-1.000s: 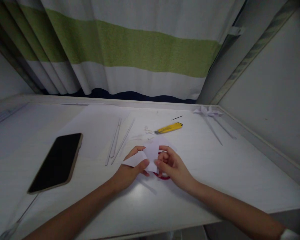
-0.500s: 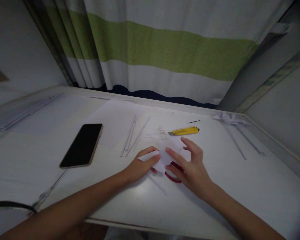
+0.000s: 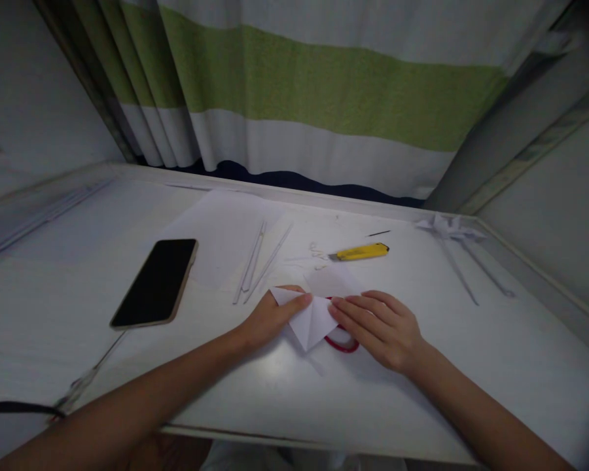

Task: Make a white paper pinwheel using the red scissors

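A small folded piece of white paper [image 3: 308,325] is held between my hands above the front part of the white table. My left hand [image 3: 269,320] pinches its left side, thumb on top and fingers behind. On the other side, my right hand [image 3: 385,327] has its fingers laid together, tips closed on the paper's right corner. Red scissors handles [image 3: 344,343] show partly under the paper and my right fingers; the blades are hidden. Just behind my hands a white paper sheet [image 3: 334,280] lies on the table.
Beyond my hands lie a yellow box cutter [image 3: 363,252], a thin black stick [image 3: 378,233] and thin rolled paper strips [image 3: 255,261]. A phone [image 3: 156,282] lies left on a large paper sheet's [image 3: 216,219] near side. Folded paper flowers with stems [image 3: 449,229] rest at the back right.
My right hand's spread fingers have come together on the paper's right side. The paper has turned into a downward-pointing triangle shape. My view has shifted slightly.
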A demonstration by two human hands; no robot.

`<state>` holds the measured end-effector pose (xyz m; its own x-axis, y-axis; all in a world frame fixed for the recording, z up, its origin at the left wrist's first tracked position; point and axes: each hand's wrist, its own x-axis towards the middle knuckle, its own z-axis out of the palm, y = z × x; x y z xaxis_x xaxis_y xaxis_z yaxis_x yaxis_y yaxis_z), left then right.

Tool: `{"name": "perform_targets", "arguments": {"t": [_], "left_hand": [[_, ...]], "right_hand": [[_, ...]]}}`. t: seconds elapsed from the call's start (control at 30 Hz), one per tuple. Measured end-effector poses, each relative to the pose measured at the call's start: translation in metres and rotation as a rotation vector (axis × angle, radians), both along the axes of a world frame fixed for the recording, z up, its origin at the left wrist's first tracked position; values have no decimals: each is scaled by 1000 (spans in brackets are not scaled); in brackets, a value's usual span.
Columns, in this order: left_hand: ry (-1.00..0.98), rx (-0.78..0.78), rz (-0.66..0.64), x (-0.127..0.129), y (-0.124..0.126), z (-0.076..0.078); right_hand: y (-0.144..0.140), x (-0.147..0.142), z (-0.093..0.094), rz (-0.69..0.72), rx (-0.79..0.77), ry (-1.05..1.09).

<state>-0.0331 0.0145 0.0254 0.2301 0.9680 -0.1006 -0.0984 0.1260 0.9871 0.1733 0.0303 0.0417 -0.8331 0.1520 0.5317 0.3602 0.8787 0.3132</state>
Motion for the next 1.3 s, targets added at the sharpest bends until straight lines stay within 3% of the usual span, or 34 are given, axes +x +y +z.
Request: {"name": "perform_targets", "arguments": {"t": [0.17,0.4,0.6,0.8,0.93,1.07,1.3], "left_hand": [[-2,-23,-53,0,0,2],[-67,202,-200,-4,1,-5],[-75,148,-223,-4,0,0],[1,50,-221,-1,-1,2],[-31,10,-145,2,-2,-1],[-27,-82,-39,3,-2,-3],[-78,-203,28,3,1,2]], "right_hand": [[0,-4,-4,-12,-201,184],[-5,-17,-5,-73,-979,538],[-2,-23,-6,-197,-1666,823],[2,-23,-8,-218,-1760,957],[3,-24,-10,-187,-1800,999],[2,-25,-12,-81,-1902,977],[0,-25,-13,-49,-1994,928]]}}
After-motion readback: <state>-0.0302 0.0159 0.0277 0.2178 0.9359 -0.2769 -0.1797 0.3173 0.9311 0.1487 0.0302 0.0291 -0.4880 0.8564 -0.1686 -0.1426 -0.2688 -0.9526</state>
